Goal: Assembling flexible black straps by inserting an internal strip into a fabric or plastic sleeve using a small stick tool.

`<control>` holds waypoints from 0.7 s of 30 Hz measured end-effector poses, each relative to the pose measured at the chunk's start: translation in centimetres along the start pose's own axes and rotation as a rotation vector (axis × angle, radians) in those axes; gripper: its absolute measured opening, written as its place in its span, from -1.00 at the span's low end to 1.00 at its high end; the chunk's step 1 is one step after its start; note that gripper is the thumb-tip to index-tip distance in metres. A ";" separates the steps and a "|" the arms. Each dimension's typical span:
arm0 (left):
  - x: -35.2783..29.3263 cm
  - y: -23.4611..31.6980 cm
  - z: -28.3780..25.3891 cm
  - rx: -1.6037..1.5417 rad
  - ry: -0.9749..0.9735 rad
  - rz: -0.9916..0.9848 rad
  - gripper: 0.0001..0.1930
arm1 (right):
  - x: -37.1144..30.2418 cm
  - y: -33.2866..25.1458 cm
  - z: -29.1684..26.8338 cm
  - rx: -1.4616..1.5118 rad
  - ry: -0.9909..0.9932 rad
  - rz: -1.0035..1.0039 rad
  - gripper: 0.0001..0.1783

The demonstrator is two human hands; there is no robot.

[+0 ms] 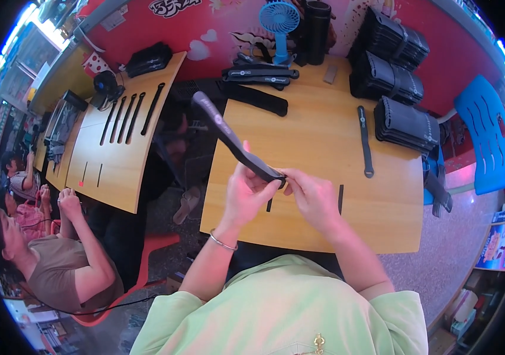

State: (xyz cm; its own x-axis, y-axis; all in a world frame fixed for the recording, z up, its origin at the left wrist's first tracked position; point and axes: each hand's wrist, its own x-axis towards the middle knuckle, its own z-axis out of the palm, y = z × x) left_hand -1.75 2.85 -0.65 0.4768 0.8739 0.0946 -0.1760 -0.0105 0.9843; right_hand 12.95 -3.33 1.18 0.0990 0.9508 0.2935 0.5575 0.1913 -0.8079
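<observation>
A long dark grey and black strap (233,142) slants up and to the left above the wooden table (317,148), its far end raised in the air. Its near end is pinched between the thumb and fingers of my left hand (244,195), which wears a bangle at the wrist. My right hand (313,198) closes on that same end from the other side; the fingertips hide exactly what they grip there. A short black strip (340,200) lies on the table beside my right hand, and another (270,205) shows partly below the fingers.
One flat strap (365,142) lies right of centre. Banded dark bundles (406,125) stack along the right edge. Loose straps (261,74), a blue fan (279,26) and a black cylinder (317,35) stand at the back. A co-worker (57,260) sits left at another table (116,160).
</observation>
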 end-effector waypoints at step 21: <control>-1.2 -0.1 -0.3 -0.209 0.145 -0.155 -0.16 | 0.9 -0.1 0.2 -0.355 0.096 -0.217 -0.75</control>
State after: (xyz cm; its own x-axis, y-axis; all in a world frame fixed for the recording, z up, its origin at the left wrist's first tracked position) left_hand -2.56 1.92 -0.86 0.3864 0.9178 -0.0912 -0.2920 0.2155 0.9318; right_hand 12.82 -2.48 1.37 0.0153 0.8678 0.4968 0.8216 0.2722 -0.5009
